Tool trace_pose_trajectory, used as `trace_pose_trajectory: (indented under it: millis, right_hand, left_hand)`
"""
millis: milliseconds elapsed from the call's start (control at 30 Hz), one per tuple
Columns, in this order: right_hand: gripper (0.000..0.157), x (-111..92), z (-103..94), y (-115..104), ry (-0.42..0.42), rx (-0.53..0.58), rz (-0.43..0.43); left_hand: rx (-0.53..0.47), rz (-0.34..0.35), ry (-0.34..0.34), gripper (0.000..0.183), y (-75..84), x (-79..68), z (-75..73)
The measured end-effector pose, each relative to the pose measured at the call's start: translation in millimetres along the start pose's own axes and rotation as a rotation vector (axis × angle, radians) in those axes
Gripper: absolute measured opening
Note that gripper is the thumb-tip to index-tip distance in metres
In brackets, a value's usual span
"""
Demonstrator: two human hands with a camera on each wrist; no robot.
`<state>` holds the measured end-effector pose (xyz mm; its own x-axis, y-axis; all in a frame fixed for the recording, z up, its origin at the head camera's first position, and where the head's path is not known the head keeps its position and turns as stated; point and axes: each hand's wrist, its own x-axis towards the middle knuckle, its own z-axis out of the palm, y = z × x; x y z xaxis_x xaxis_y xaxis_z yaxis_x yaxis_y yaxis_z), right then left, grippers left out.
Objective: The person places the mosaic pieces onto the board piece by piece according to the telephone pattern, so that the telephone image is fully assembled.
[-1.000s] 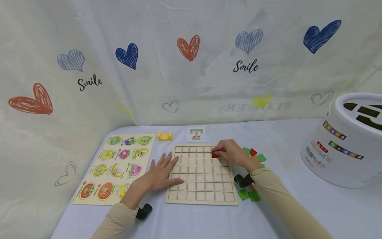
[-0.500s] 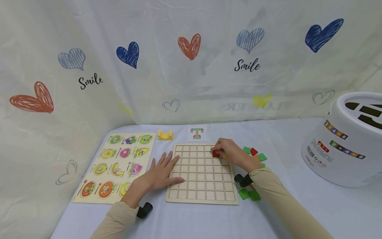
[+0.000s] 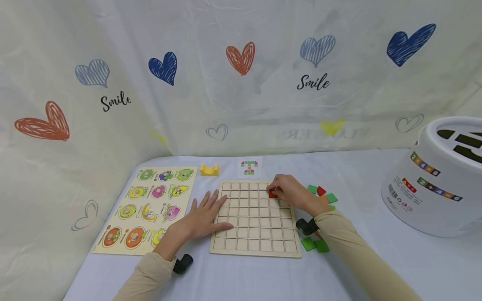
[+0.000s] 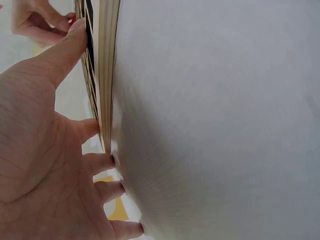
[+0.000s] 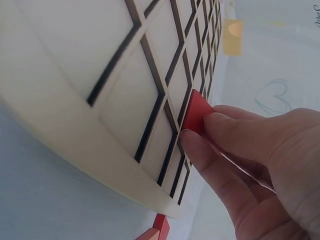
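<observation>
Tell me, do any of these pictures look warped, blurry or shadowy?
Head view: soft light, a faint shadow beside the right sleeve, and the white bucket leans, probably lens distortion; right wrist view: the wooden grid board has a bowed edge that looks straight from the head; left wrist view: the white tablecloth darkens beside the board, and the background right hand looks slightly soft.

Two hands (image 3: 201, 218), two boards (image 3: 254, 222), one card (image 3: 249, 168)
</observation>
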<state>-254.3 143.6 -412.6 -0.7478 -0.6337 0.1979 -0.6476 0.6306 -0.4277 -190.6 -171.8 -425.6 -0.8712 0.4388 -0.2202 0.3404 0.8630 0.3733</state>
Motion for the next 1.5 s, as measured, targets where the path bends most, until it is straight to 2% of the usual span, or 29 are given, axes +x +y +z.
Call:
trace_pose_trajectory:
  millis: [433,633,733,867,1100,1267,1500]
  right_hand:
    - [0.015,1.9,2.2,-3.6,0.0,-0.015,0.037]
    - [0.017,-6.5,0.7,0.7,0.021,0.072,0.073]
    - [0.017,-17.1,-8.2,6.8,0.046,0.131,0.104]
    - [0.016,-37.7,-31.8,14.3,0.073,0.177,0.125]
    - [0.013,-75.6,-67.7,24.9,0.035,0.124,0.159]
    - [0.014,-96.5,-75.9,37.9,0.015,0.067,0.183]
    - [0.02,-115.8,-73.3,55.0,0.0,0.033,0.221]
  left_hand:
    - [-0.007,0.002,0.002,0.096,0.1,-0.2,-0.3]
    - [-0.014,0.007,0.002,0.096,1.1,-0.1,0.1]
    - [-0.014,0.009,0.001,0.095,1.7,-0.3,0.0]
    - [-0.012,0.007,0.003,0.095,2.3,-0.7,-0.5]
    - [-0.015,0.005,0.002,0.095,2.7,-2.1,-1.4]
    - [-0.023,0.004,0.007,0.095,2.5,-2.5,-2.0]
    - [-0.017,0.009,0.005,0.095,2.6,-1.5,-0.6]
